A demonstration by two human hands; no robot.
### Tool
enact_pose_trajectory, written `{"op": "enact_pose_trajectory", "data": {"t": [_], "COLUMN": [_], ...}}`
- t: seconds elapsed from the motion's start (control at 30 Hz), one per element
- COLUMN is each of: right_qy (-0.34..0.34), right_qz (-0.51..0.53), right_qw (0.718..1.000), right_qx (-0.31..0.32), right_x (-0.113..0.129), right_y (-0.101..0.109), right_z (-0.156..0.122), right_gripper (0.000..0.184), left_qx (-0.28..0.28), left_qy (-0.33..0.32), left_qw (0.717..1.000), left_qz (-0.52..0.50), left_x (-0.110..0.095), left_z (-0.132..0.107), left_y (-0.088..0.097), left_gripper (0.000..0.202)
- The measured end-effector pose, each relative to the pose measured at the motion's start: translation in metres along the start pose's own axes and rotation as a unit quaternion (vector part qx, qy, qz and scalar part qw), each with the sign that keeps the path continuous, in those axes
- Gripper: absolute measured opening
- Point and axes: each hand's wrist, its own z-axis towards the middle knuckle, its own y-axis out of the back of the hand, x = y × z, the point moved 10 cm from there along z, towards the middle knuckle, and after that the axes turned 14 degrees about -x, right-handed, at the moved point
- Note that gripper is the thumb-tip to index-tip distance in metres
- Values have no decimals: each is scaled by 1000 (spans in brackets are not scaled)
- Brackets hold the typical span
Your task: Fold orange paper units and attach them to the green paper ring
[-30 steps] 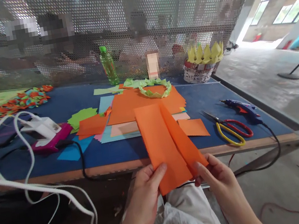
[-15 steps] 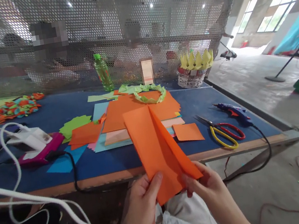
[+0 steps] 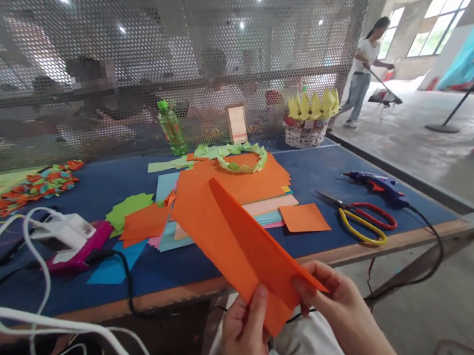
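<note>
I hold a folded orange sheet of paper point(image 3: 241, 250) up in front of me, tilted with its top end leaning left. My left hand point(image 3: 246, 335) pinches its lower edge, thumb on the front. My right hand point(image 3: 332, 301) grips the lower right corner, fingers closed on the fold. Behind it, on the blue table point(image 3: 144, 273), lies a stack of orange and pastel sheets point(image 3: 238, 186) with a green paper ring point(image 3: 243, 159) on top.
Scissors point(image 3: 358, 217) and a blue glue gun point(image 3: 373, 183) lie at the table's right. A pink-and-white device point(image 3: 69, 244) with white cables point(image 3: 37, 323) sits left. A green bottle point(image 3: 171, 128), a basket with yellow paper point(image 3: 311, 118) and a perforated metal screen point(image 3: 153, 64) stand behind. A person point(image 3: 361, 79) sweeps far right.
Both hands have turned the orange sheet so its top leans left, and its right flap is folded flatter. The view has shifted slightly.
</note>
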Motion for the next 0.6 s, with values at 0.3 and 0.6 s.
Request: {"op": "enact_pose_trajectory", "data": {"t": [0.3,0.6], "right_qy": [31,11], "right_qz": [-98,-205], "right_qw": [992,964], "right_qx": [73,170], "right_x": [14,28], "right_y": [13,14], "right_z": [16,36], "right_gripper": [34,29], "left_qx": [-29,-9], "left_qy": [-59,-127], "left_qw": [997,979], "left_qz": [-47,161], "left_x": [-71,-149], "left_z": [23,53], "left_y": [20,31], "left_gripper": [30,42]}}
